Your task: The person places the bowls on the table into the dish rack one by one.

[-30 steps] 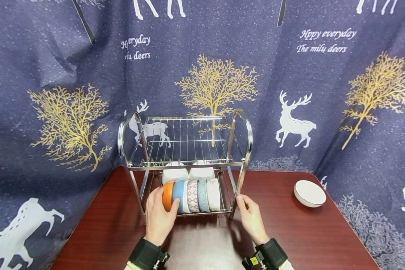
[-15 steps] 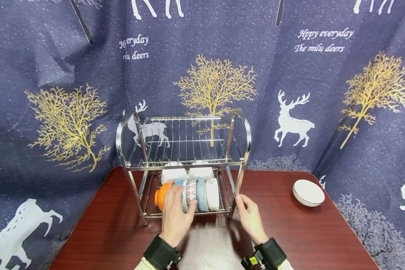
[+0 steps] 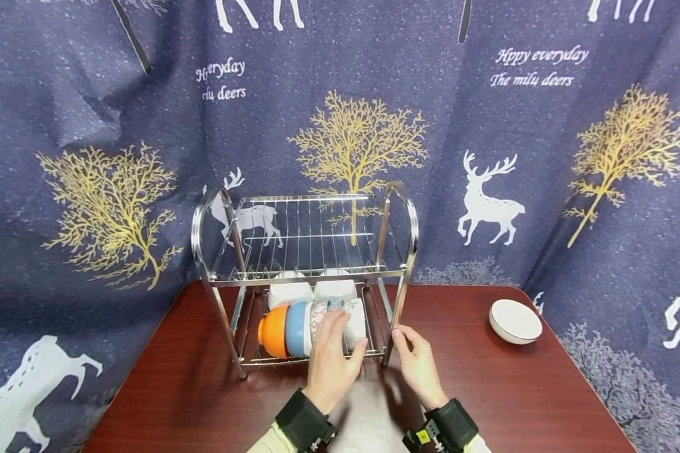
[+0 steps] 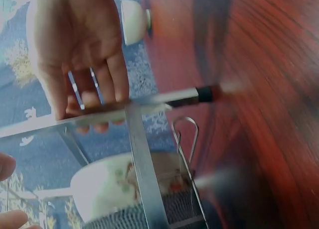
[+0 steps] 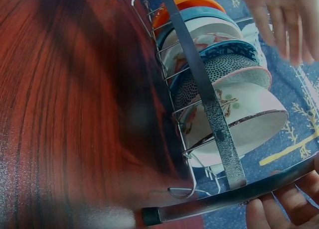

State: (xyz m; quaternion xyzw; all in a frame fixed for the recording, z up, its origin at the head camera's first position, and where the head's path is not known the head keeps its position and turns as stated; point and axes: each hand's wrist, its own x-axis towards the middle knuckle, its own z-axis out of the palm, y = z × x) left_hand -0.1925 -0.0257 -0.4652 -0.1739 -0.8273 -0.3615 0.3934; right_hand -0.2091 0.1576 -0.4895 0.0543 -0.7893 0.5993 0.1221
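A row of several bowls stands on edge on the lower shelf of a metal dish rack [image 3: 308,277]. An orange bowl [image 3: 273,332] is leftmost, beside a blue bowl [image 3: 296,328]. At the row's right end stands a white floral bowl [image 3: 356,324], with a dotted grey-blue bowl [image 5: 234,69] beside it. My left hand [image 3: 331,365] hovers in front of the row's right part, fingers loosely extended, hiding the patterned bowls; whether it touches them I cannot tell. With curled fingers, my right hand [image 3: 419,365] grips the rack's front right leg [image 5: 244,191].
Two white dishes [image 3: 334,288] sit at the back of the lower shelf. Farther right on the red-brown table [image 3: 459,390] stands a white bowl [image 3: 515,322]. A dark blue curtain [image 3: 442,126] with trees and deer hangs behind.
My left hand has moved right along the row, from the orange and blue bowls to the right-end bowls, uncovering the orange and blue ones. My right hand stays on the rack leg.
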